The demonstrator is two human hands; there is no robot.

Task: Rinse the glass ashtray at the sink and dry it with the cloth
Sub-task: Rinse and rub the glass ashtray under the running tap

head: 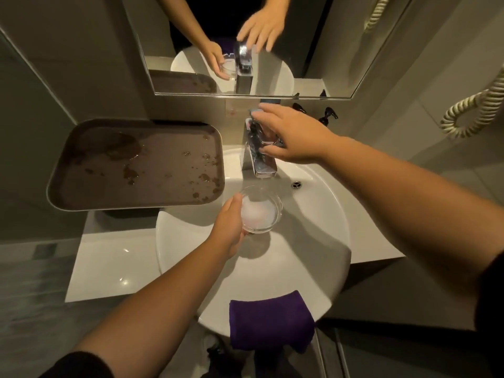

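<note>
Where the white table [109, 268] runs off to the left of the basin, a dark brown tray [136, 165] sits raised above it, its floor blotched with wet stains and droplets and its right edge reaching over the rim of the sink [313, 241]. Just right of the tray's near corner, the left hand [229, 227] comes up from below and holds the glass ashtray [260, 210] over the white bowl, thumb lying along the left rim and the fingers [245, 232] curled underneath, gripping it. The ashtray is round and clear, held roughly level, with cloudy water pooled inside; a thin stream falls into it from the spout directly above. That spout belongs to a chrome tap [259, 156] standing at the back of the basin. The right hand [291, 135] hovers over the tap's lever, its fingers [268, 107] spread loosely open, touching or nearly touching the metal; blur makes it hard to tell which. Right of the stream, the overflow opening [296, 184] shows on the basin wall. At the front rim of the sink, a folded purple cloth [270, 320] hangs over the edge, well apart from both hands. Behind the tap, the mirror [191, 50] repeats the hands, ashtray and tray. Further right, two dark pump dispensers [327, 115] stand against the wall, and a coiled cream cord [474, 110] hangs at the far right.
</note>
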